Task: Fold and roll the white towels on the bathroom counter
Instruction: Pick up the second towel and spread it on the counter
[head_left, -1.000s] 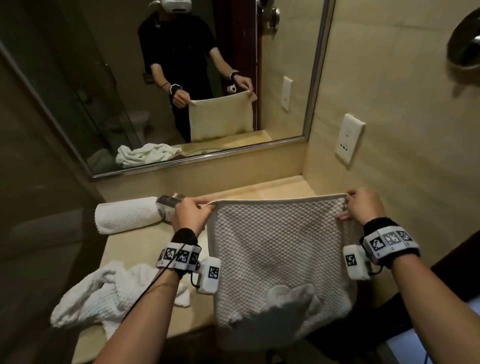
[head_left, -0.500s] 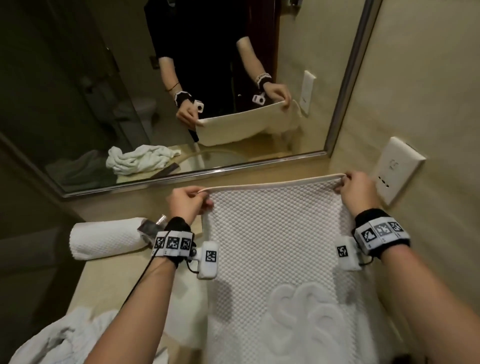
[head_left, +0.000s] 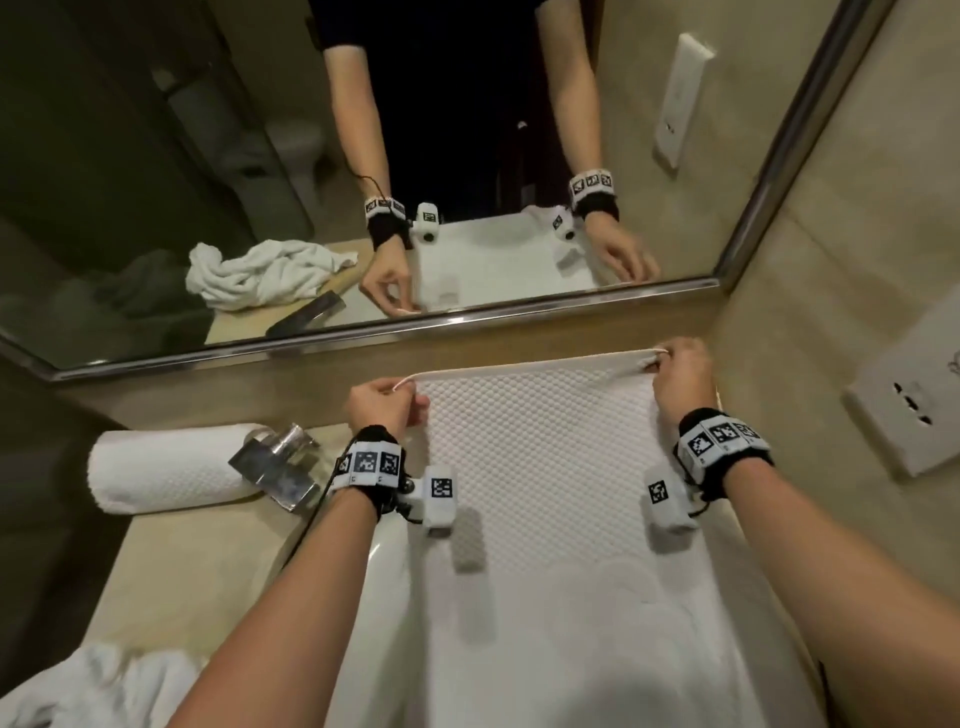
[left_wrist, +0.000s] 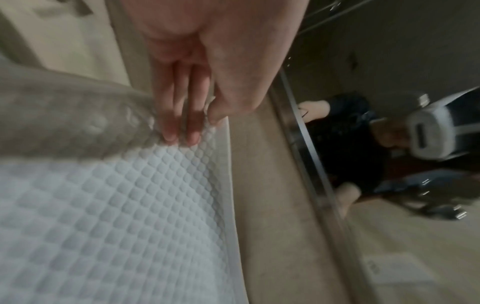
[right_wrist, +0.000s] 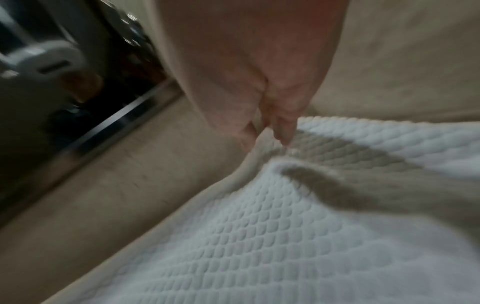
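From the head camera, a white towel (head_left: 545, 493) with a bumpy woven face lies spread over the beige counter (head_left: 171, 571), its far hem drawn out in a line just short of the low ledge under the mirror (head_left: 467, 156). The left hand (head_left: 384, 405) pinches the far left corner of that hem, and the right hand (head_left: 678, 376) pinches the far right corner, where the cloth bunches a little. The near part of the towel runs toward the person and out of the bottom of the picture. To the left, a rolled towel (head_left: 166, 473) lies on its side on the counter, touching a shiny metal tap (head_left: 283, 467). A crumpled towel (head_left: 88, 691) sits at the near left corner of the counter. A wall socket (head_left: 909, 405) is fixed on the right wall. The mirror shows both hands at the hem and a heap of cloth.

From the left wrist camera, the left hand (left_wrist: 207, 82) has its thumb on top of the towel (left_wrist: 116, 216) and its fingers (left_wrist: 179, 115) curled under the hem, the cloth nipped between them. The hem runs along the counter (left_wrist: 265, 205) beside the mirror frame.

From the right wrist camera, which is blurred, the right hand (right_wrist: 259, 82) nips the towel (right_wrist: 285, 236) corner between thumb and fingertips (right_wrist: 284, 131), and folds spread out from the pinch. The rest of the cloth lies flat on the counter (right_wrist: 142, 195).
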